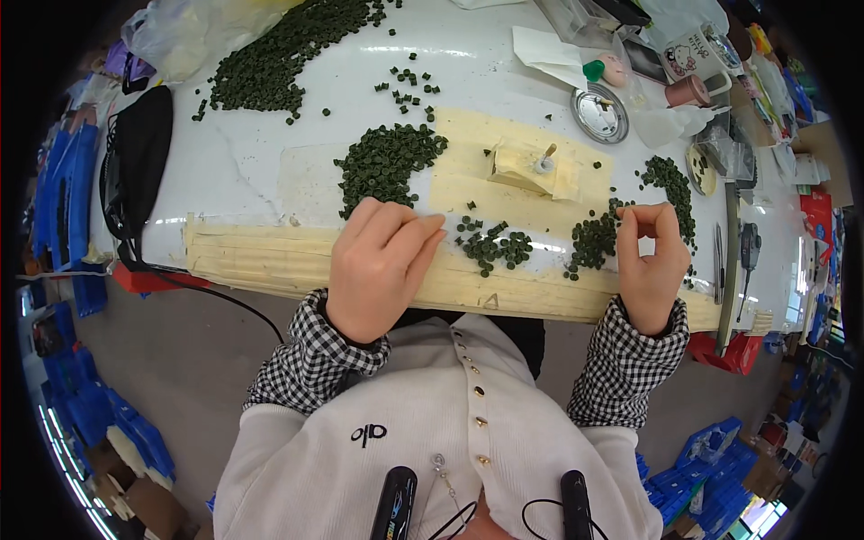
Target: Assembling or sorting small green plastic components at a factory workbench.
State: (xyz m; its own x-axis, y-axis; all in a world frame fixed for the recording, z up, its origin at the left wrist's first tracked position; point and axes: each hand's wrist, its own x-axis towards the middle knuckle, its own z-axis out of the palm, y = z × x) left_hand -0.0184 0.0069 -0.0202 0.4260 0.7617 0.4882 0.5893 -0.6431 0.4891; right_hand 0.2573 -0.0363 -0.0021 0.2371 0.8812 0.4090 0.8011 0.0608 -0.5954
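My left hand [376, 268] is closed in a pinch at the table's front edge, just below a heap of small dark green spool-shaped parts [385, 162]. Whatever lies between its thumb and forefinger is too small to make out. My right hand [652, 268] also pinches, with thumb and forefinger meeting beside a loose cluster of the same parts [594, 238]. Dark bits show at those fingertips, but I cannot tell if they are held. Between the hands lies another small group of green parts [493, 247]. Behind it, a tape-wrapped block [526, 169] carries a short upright pin [547, 157].
A large pile of green parts [288, 56] covers the back left, near a clear plastic bag [193, 36]. More parts [670, 184] lie right, by a round metal dish [599, 113], a thread spool [688, 91] and a screwdriver [747, 256]. Masking tape [261, 256] lines the front edge.
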